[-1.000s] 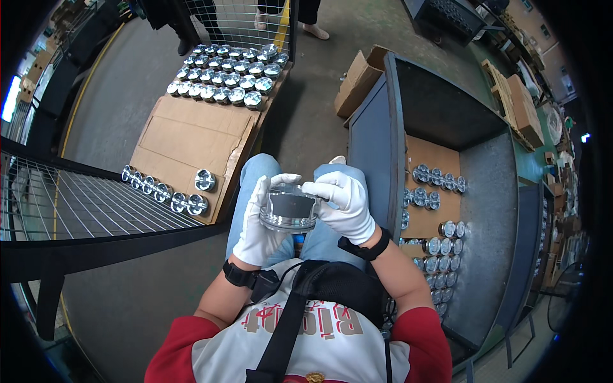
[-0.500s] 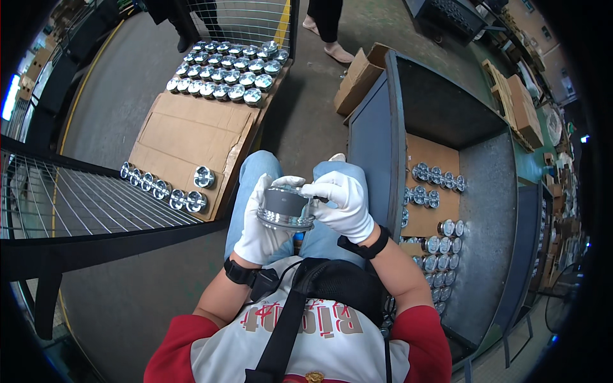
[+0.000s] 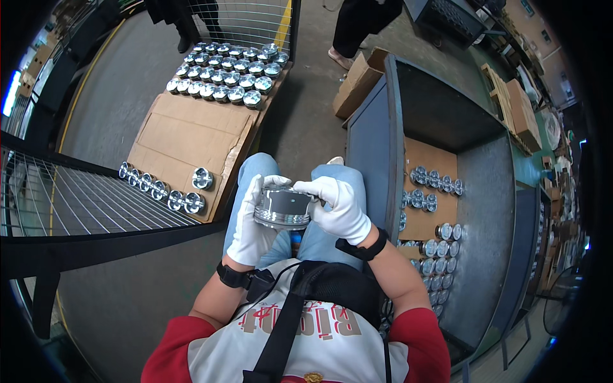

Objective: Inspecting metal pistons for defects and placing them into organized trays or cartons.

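Note:
Above my lap I hold an engine piston [image 3: 285, 205], silver with ring grooves and a dark grey patch on its skirt. My left hand [image 3: 250, 220], in a white glove, is closed around its left side and underside. At its right side my right hand [image 3: 337, 205], gloved too, grips the edge with thumb and fingers; some fingertips are hidden behind the piston. The grooved end points down toward me. Nearest on my left, a single piston [image 3: 202, 179] stands on the cardboard sheet [image 3: 191, 127].
Rows of pistons [image 3: 220, 75] cover the far part of the cardboard, inside a wire-mesh cart [image 3: 96, 198]. On my right stands a deep metal bin [image 3: 488, 210] with more pistons [image 3: 440, 255]. An open carton [image 3: 359, 83] leans at its far corner. A person [image 3: 357, 29] stands beyond.
The piston has turned slightly in my hands, showing more of the dark skirt patch, and shifted a little left. The person beyond has stepped to the right.

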Demonstrator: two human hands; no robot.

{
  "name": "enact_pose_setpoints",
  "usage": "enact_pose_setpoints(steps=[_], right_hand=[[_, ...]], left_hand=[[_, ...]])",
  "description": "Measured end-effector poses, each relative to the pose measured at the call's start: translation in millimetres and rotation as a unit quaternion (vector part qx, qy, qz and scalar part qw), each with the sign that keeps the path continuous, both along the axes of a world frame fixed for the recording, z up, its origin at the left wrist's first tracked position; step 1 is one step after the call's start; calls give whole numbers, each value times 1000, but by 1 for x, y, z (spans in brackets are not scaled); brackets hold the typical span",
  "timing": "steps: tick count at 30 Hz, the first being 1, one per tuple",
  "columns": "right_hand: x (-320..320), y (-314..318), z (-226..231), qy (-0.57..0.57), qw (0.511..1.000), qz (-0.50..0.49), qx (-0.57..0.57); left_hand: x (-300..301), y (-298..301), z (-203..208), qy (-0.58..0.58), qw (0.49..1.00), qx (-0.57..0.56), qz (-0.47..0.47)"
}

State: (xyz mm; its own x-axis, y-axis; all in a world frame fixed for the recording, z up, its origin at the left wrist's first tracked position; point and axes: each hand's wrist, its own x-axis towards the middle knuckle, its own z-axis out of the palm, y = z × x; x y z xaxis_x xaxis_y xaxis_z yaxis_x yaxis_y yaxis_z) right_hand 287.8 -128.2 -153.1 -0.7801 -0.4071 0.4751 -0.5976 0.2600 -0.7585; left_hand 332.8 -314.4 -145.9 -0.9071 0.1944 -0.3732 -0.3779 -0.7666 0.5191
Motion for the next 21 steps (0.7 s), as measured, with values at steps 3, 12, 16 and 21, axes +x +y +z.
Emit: enact_pose_setpoints(steps=[3, 12, 16, 21], right_hand=[[-1, 2, 0, -52, 998, 18, -14], [5, -6, 12, -39, 999, 21, -1], [6, -8, 2, 89, 995, -6, 54], [2, -4, -2, 28, 999, -17, -2]], left_hand=[[1, -3, -8, 18, 1000, -13, -10], [3, 3, -15, 45, 988, -132, 64], [2, 8, -9, 159, 891, -422, 51], [2, 5, 0, 221, 864, -433, 128]])
